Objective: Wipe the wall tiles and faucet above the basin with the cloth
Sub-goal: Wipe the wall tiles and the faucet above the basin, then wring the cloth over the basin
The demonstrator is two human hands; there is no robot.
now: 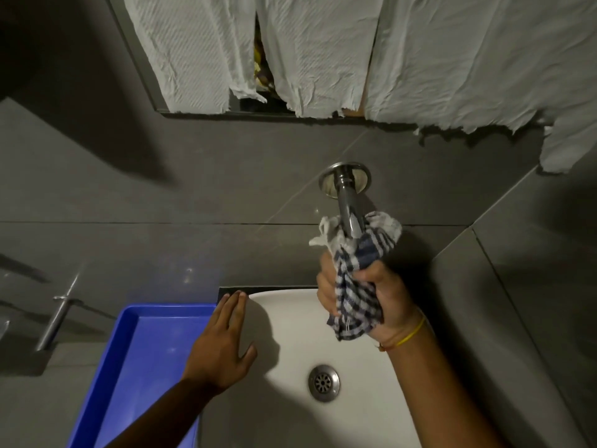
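Observation:
A chrome faucet sticks out of the grey wall tiles above the white basin. My right hand is closed around a blue-and-white checked cloth, and the cloth wraps the faucet's outer end, hiding the spout tip. My left hand lies flat with fingers spread on the basin's left rim and holds nothing. A yellow band circles my right wrist.
A blue plastic tray sits left of the basin. White paper sheets cover the mirror above the tiles. A metal bar fitting projects from the wall at far left. The basin drain lies below my right hand.

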